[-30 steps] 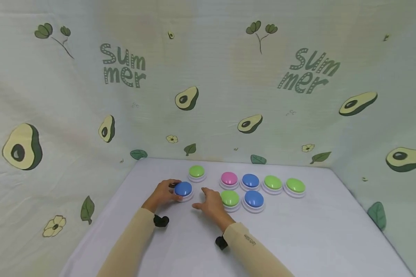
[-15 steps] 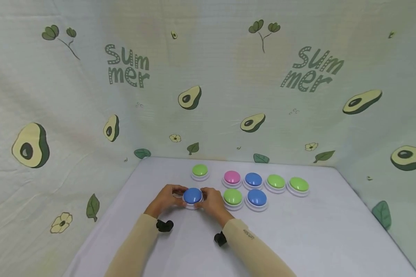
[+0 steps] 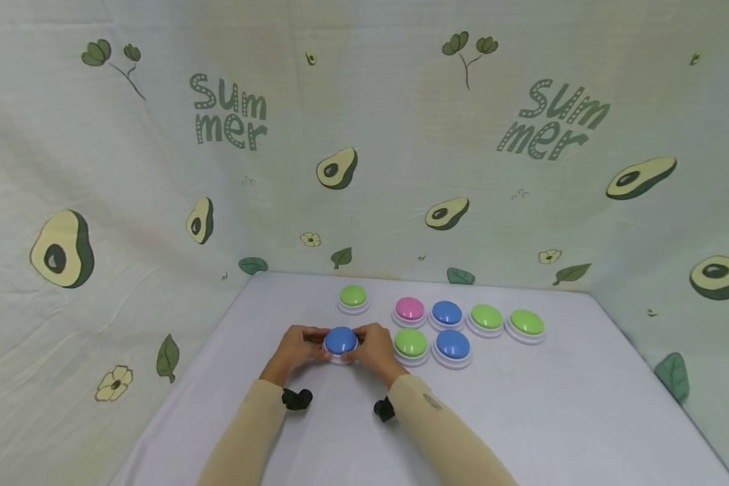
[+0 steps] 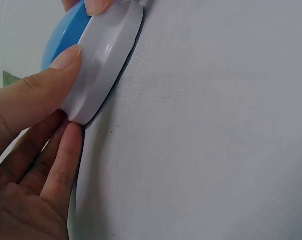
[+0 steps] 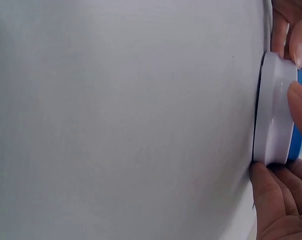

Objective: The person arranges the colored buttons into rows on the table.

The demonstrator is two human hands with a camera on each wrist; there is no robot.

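Note:
Between my two hands in the head view is a blue push button [image 3: 341,340] with a round white base. My left hand [image 3: 295,349] grips it from the left, thumb on the near side of the rim and fingers round the far side. From the right, my right hand [image 3: 376,347] grips the same button with thumb and fingers. In the left wrist view the white base [image 4: 108,55] lies against the tabletop, with my left thumb [image 4: 66,62] on its edge. The right wrist view shows the base [image 5: 274,112] flat on the surface too.
Beside my right hand sit a green button [image 3: 410,343] and another blue button [image 3: 452,345]. Behind them stand a pink button [image 3: 410,309], a blue button [image 3: 447,312] and two green ones. A lone green button [image 3: 354,295] is farther back. A patterned cloth [image 3: 376,101] hangs behind the white table [image 3: 522,418].
The blue button has slid right, away from its place near the lone green button, with my left hand. My right hand has come in from the right and taken hold of it. The view has shifted slightly.

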